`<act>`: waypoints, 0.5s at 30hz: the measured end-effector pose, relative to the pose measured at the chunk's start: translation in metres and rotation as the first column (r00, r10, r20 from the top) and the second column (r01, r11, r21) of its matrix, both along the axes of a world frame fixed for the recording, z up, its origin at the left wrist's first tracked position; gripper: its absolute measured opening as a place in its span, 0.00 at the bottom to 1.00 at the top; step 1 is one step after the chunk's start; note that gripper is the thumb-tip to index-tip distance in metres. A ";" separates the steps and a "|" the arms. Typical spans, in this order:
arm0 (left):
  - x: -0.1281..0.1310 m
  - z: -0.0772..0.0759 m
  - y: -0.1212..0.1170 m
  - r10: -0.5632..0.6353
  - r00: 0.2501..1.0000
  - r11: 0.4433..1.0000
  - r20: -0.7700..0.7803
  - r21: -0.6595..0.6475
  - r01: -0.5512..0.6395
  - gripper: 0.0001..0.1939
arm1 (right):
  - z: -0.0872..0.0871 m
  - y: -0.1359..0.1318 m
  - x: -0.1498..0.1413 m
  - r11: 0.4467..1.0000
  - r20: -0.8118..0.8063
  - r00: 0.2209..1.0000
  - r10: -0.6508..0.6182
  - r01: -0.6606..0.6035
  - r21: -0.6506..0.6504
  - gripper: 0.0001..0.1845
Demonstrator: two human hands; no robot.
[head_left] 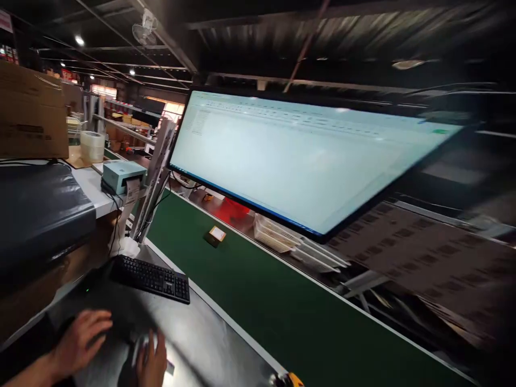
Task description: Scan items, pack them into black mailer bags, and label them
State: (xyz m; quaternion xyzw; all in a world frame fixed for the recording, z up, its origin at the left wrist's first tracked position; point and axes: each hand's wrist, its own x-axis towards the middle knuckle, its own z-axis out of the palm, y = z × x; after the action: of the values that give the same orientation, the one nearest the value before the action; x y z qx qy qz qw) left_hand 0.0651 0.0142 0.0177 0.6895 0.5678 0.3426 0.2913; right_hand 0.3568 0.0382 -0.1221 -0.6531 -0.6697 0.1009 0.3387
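My left hand [80, 339] lies on the dark grey table [209, 344] at the lower left, fingers stretched out and slightly curved, holding nothing. My right hand [151, 363] is just right of it, blurred by motion, over a small white thing [141, 344] that I cannot make out. A black keyboard [151, 278] lies a little beyond both hands. Above it a wide monitor [298, 161] shows a pale spreadsheet.
A green conveyor belt [262, 301] runs along the table's right edge with a small labelled box [216, 235] on it. At the left are a label printer [123, 176], a tape roll [92, 145], a cardboard box [32, 113] and dark plastic sheeting [36, 209].
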 end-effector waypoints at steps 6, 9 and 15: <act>-0.100 0.195 -0.001 0.554 0.818 0.656 -0.151 0.685 -0.318 0.12 | -0.008 0.007 0.053 0.957 -0.050 0.995 -0.086 0.068 -0.282 0.14; -0.135 0.248 -0.018 0.670 0.696 0.616 -0.259 0.717 -0.326 0.13 | 0.021 0.003 0.061 0.930 -0.114 0.992 -0.050 0.005 -0.369 0.10; -0.055 0.159 0.007 0.032 0.925 0.972 -0.378 0.227 0.059 0.15 | 0.040 -0.020 0.039 0.830 -0.269 0.925 -0.268 0.081 -0.551 0.17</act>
State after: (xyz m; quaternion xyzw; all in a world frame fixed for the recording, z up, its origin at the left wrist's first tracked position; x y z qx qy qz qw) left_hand 0.0103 0.0215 0.1772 0.7760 0.5641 0.2657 0.0950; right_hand 0.3960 0.0184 -0.0821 -0.7534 -0.4846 0.3593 0.2617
